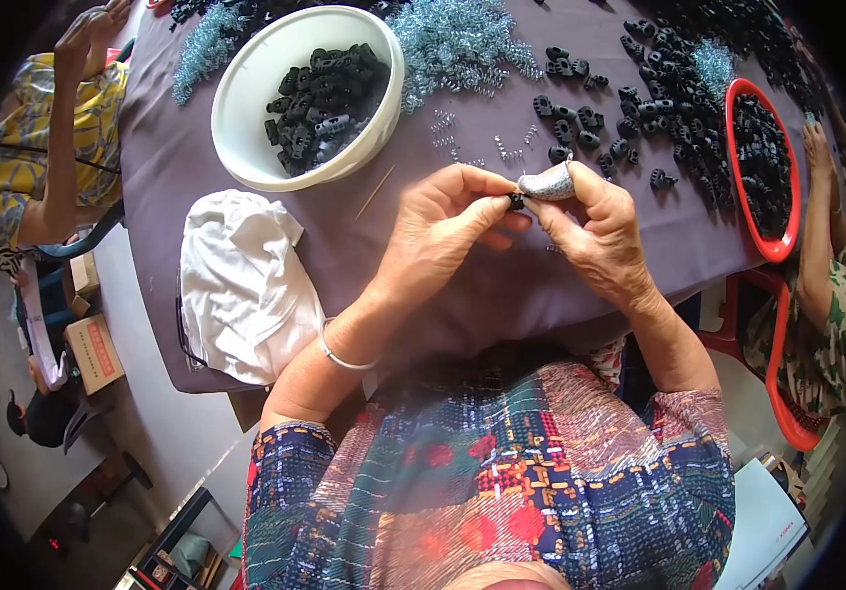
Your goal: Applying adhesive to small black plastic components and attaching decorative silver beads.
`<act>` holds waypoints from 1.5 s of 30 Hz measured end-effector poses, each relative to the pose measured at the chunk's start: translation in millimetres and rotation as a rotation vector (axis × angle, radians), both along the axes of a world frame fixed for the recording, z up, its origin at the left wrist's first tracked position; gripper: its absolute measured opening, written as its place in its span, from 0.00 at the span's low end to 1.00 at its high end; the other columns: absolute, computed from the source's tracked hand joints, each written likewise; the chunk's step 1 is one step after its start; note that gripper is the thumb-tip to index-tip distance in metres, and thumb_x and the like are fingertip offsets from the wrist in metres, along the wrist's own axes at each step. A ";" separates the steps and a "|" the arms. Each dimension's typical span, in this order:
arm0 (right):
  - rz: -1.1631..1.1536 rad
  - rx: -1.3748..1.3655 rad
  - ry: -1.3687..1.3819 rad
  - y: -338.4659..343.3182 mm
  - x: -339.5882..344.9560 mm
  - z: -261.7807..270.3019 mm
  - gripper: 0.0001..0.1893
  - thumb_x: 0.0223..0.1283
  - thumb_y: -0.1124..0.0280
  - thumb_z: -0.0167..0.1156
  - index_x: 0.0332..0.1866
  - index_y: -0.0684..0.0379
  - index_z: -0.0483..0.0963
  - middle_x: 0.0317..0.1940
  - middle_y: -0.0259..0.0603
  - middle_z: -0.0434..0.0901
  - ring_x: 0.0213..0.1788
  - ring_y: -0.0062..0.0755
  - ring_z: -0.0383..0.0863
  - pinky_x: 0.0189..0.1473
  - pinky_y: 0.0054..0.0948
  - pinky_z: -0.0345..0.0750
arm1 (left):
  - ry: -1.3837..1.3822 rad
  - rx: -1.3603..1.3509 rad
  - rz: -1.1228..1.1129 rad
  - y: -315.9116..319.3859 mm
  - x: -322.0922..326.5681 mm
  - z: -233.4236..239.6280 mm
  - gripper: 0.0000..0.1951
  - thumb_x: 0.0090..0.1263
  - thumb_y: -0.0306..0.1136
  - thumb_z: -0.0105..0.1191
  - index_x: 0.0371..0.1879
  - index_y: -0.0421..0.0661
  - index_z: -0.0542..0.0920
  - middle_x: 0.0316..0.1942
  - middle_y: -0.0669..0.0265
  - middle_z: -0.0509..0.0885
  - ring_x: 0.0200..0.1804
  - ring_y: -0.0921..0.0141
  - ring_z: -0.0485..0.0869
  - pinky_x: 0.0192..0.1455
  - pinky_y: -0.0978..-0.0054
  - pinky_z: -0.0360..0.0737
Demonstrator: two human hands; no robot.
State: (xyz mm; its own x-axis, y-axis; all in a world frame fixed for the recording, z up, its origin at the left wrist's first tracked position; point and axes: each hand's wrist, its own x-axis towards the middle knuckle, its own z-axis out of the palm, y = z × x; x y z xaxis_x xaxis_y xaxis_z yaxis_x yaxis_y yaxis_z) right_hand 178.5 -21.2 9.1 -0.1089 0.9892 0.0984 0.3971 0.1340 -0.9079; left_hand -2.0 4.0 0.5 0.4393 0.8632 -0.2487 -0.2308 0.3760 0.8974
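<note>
My left hand [441,232] pinches a small black plastic cord lock [516,200] between thumb and index finger. From the other side my right hand [596,240] meets it, thumb and covered index fingertip pressed against the piece. A grey, glittery finger cover [546,184] wraps that index finger. The fingers hide most of the cord lock. Just beyond my hands lie a few loose metal springs [509,151] and several black cord locks [563,131]. A white bowl [242,125] holding many finished-looking black cord locks [330,88] stands beyond my left hand.
A pile of springs [459,44] lies behind the bowl. A thin wooden stick [375,193] and white cloth [242,287] are at left. The red-rimmed basket [734,166] of black parts stands at right. People sit at both sides; one person's hand [817,147] is beyond the basket.
</note>
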 end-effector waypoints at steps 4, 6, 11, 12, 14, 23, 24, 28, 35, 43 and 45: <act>-0.040 0.025 0.002 0.7 1.3 2.0 0.05 0.54 0.80 0.63 0.33 0.65 0.74 0.26 0.42 0.78 0.28 0.24 0.77 0.30 0.25 0.72 | 0.082 0.058 -0.084 1.7 -4.3 -3.7 0.10 0.69 0.28 0.56 0.45 0.37 0.78 0.37 0.62 0.84 0.38 0.75 0.84 0.35 0.81 0.81; -0.007 -0.019 0.074 3.0 1.4 4.1 0.04 0.55 0.80 0.62 0.33 0.65 0.74 0.27 0.42 0.79 0.28 0.22 0.76 0.30 0.25 0.72 | 0.109 0.061 -0.059 1.4 -2.9 -3.5 0.10 0.69 0.28 0.57 0.45 0.37 0.79 0.37 0.62 0.84 0.37 0.75 0.84 0.34 0.81 0.81; 0.018 -0.060 0.057 5.6 2.3 1.3 0.03 0.56 0.80 0.61 0.34 0.64 0.76 0.27 0.41 0.80 0.31 0.20 0.78 0.32 0.24 0.73 | 0.231 0.077 -0.119 4.1 -3.7 3.6 0.10 0.69 0.30 0.57 0.44 0.37 0.81 0.34 0.64 0.85 0.34 0.77 0.83 0.33 0.82 0.80; 0.032 -0.061 0.067 6.0 2.2 -0.1 0.04 0.56 0.80 0.61 0.36 0.64 0.76 0.28 0.40 0.80 0.31 0.20 0.78 0.32 0.24 0.73 | 0.232 0.076 -0.132 4.5 -5.5 3.6 0.10 0.69 0.30 0.57 0.44 0.37 0.81 0.34 0.64 0.85 0.35 0.77 0.83 0.33 0.82 0.80; 0.054 -0.063 0.076 6.5 -0.1 -3.3 0.06 0.55 0.80 0.62 0.38 0.64 0.76 0.28 0.40 0.81 0.31 0.20 0.78 0.32 0.24 0.74 | 0.233 0.073 -0.139 5.6 -9.2 3.2 0.10 0.69 0.30 0.56 0.44 0.36 0.81 0.34 0.64 0.85 0.35 0.76 0.83 0.34 0.82 0.80; 0.030 0.388 -0.426 -3.7 -11.7 3.0 0.31 0.42 0.72 0.69 0.56 0.68 0.71 0.34 0.41 0.76 0.30 0.30 0.76 0.30 0.28 0.76 | 0.006 -0.186 -0.043 5.3 -11.3 9.6 0.12 0.67 0.33 0.59 0.43 0.37 0.82 0.36 0.61 0.85 0.35 0.75 0.84 0.41 0.79 0.79; 0.029 0.386 -0.427 -3.2 -12.4 1.6 0.31 0.42 0.72 0.69 0.56 0.68 0.71 0.34 0.41 0.76 0.30 0.30 0.76 0.30 0.28 0.76 | 0.005 -0.183 -0.041 4.4 -11.5 9.1 0.12 0.67 0.33 0.59 0.42 0.37 0.82 0.36 0.61 0.85 0.35 0.75 0.84 0.41 0.79 0.79; 0.040 0.484 -0.563 -3.8 -13.2 0.3 0.24 0.42 0.73 0.68 0.48 0.70 0.72 0.27 0.42 0.74 0.25 0.34 0.75 0.28 0.30 0.76 | 0.031 -0.145 -0.075 2.2 -10.4 9.7 0.10 0.66 0.32 0.59 0.41 0.37 0.82 0.33 0.62 0.86 0.34 0.75 0.83 0.41 0.80 0.79; 0.037 0.475 -0.560 -5.9 -12.8 0.7 0.19 0.42 0.73 0.67 0.41 0.70 0.73 0.23 0.41 0.72 0.21 0.36 0.75 0.25 0.31 0.74 | 0.056 -0.150 -0.043 -4.7 -4.8 9.1 0.09 0.66 0.30 0.59 0.39 0.38 0.83 0.30 0.64 0.85 0.33 0.76 0.83 0.38 0.80 0.79; 0.040 0.552 -0.536 -1.3 -9.6 -1.8 0.15 0.41 0.73 0.67 0.35 0.67 0.73 0.22 0.42 0.72 0.21 0.39 0.74 0.24 0.33 0.74 | 0.071 -0.115 -0.051 -5.8 -5.6 11.2 0.09 0.68 0.30 0.56 0.39 0.36 0.83 0.29 0.64 0.86 0.33 0.77 0.83 0.38 0.81 0.79; 0.046 0.578 -0.517 -1.0 -8.9 -2.0 0.14 0.41 0.73 0.67 0.33 0.67 0.73 0.21 0.43 0.72 0.21 0.41 0.74 0.24 0.33 0.74 | 0.079 -0.090 -0.069 -5.6 -5.9 8.8 0.10 0.68 0.30 0.56 0.40 0.36 0.83 0.30 0.64 0.86 0.34 0.77 0.83 0.39 0.81 0.79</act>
